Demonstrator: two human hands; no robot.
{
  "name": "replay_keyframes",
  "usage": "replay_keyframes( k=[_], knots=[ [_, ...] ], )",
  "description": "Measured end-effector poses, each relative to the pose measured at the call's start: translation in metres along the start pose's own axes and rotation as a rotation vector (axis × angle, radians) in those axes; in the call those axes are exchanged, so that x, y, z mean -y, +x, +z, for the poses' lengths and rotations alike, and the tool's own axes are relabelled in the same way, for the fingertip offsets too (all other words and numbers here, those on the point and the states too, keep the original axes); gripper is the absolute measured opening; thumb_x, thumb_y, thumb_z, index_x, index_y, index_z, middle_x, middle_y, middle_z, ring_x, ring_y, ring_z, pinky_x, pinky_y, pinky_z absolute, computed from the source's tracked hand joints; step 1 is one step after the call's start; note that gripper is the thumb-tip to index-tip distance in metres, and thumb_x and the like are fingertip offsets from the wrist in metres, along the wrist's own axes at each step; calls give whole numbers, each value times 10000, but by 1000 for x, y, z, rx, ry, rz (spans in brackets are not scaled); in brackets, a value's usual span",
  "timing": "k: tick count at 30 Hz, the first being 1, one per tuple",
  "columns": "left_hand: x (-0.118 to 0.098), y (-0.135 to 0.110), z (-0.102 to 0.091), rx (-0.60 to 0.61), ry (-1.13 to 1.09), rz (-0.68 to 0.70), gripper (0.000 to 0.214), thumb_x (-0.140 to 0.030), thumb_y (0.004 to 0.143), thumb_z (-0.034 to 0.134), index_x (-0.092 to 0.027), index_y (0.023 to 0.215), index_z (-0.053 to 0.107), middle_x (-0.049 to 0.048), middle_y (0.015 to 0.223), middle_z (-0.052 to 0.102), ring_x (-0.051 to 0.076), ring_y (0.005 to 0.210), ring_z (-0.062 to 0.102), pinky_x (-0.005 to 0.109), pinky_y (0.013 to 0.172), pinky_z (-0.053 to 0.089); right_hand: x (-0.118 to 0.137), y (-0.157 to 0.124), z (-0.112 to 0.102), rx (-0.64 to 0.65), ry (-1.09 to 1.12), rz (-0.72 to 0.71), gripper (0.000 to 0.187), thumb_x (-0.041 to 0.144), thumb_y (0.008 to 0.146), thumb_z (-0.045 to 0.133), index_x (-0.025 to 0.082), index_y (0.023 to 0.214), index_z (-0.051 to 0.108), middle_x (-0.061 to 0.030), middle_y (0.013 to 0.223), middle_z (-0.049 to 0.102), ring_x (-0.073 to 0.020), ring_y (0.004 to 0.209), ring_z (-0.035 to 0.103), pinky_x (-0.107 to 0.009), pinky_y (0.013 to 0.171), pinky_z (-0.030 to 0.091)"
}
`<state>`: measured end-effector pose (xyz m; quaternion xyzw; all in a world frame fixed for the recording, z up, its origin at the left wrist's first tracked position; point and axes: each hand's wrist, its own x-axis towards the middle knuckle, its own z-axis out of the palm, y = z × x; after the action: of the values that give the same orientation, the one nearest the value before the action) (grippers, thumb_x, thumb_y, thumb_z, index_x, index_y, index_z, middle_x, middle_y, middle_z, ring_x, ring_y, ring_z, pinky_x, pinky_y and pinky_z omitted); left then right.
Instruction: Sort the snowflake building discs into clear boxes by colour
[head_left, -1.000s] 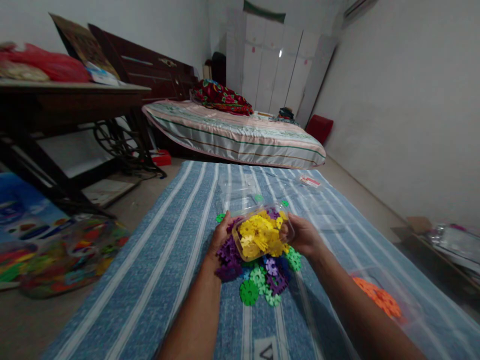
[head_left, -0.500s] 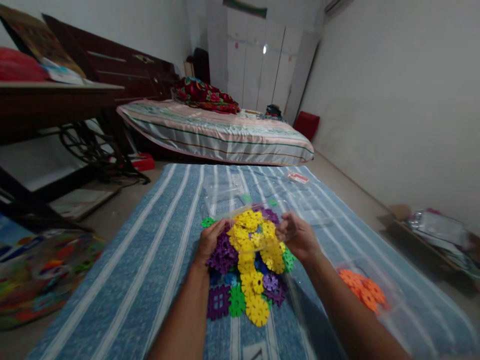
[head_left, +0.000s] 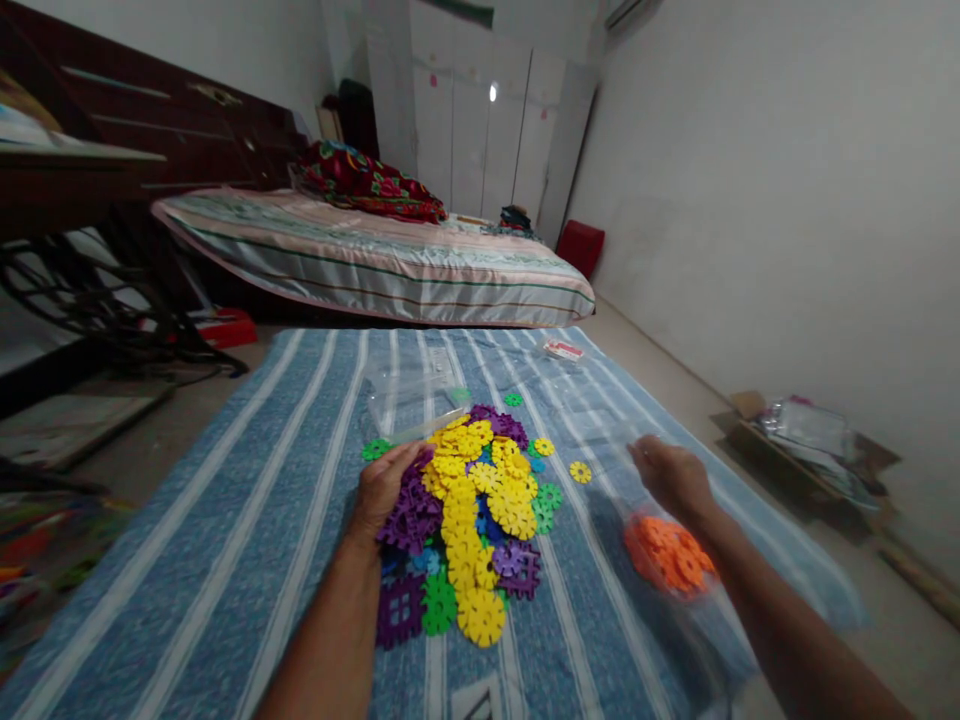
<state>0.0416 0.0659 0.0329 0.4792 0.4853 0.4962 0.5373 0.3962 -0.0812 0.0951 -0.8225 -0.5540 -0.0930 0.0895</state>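
A heap of flat plastic snowflake pieces (head_left: 480, 500), mostly yellow with purple, green and blue ones, lies on the blue striped mat (head_left: 247, 520). My left hand (head_left: 382, 490) sits at the heap's left edge on the purple pieces. Its fingers are curled at the near rim of an emptied clear container (head_left: 416, 400). My right hand (head_left: 671, 475) is off to the right, blurred by motion. It hovers just above a clear container of orange pieces (head_left: 667, 555), and I cannot see whether it touches it.
A low bed (head_left: 375, 260) with a striped mattress runs along the far end of the mat. A dark table frame (head_left: 90, 290) stands at the left. A cardboard box with clutter (head_left: 802, 445) lies by the right wall. A small packet (head_left: 562, 350) lies on the mat.
The yellow pieces have spilled out of the clear container onto the heap. My right hand has let go of that container and swung right, above the orange pieces. The view has turned right.
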Motion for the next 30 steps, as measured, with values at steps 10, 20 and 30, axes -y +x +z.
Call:
replay_keyframes(
  k=[10, 20, 30],
  knots=[
    [-1, -2, 3, -56, 28, -14, 317, -458, 603, 728, -201, 789, 743, 18, 900, 759, 264, 987, 658, 348, 961, 475, 4, -29, -14, 97, -118, -142, 273, 398, 936, 480, 179, 994, 632, -115, 1009, 692, -249, 948, 632, -304, 732, 396],
    [3, 2, 4, -65, -6, -41, 320, -442, 569, 738, -198, 776, 735, 14, 868, 758, 254, 947, 666, 336, 919, 494, 8, -131, 11, 272, -83, -158, 206, 192, 866, 474, 195, 717, 616, -80, 683, 688, -208, 645, 639, -270, 560, 320],
    [5, -6, 2, -37, -52, -11, 368, -488, 567, 755, -189, 780, 734, 23, 842, 752, 247, 896, 664, 341, 873, 499, 88, -117, -88, 468, 946, -485, 221, 382, 848, 587, 212, 709, 615, -30, 692, 656, -152, 645, 575, -248, 603, 385]
  ],
)
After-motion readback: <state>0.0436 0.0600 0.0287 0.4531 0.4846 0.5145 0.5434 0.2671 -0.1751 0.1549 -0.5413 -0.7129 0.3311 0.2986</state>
